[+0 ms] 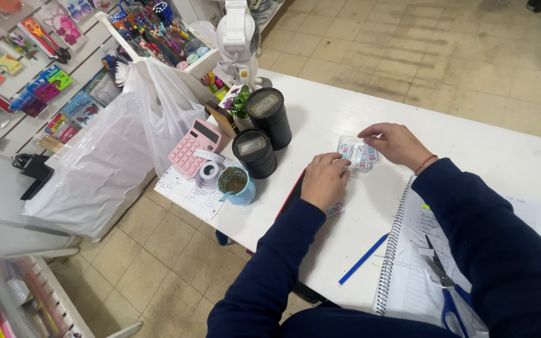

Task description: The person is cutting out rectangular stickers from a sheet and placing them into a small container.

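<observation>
Hands meet at worktop (pixel 471 150) centre: left hand (pixel 324 180) and right hand (pixel 397 143) pinch small clear plastic packet (pixel 358 153) from opposite ends, fingers clenched on it, steadying it flat; black canisters (pixel 262 130) at nine o'clock.

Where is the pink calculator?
In the head view, the pink calculator lies at the left end of the white table, between the white plastic bag and two black round tins.
</observation>
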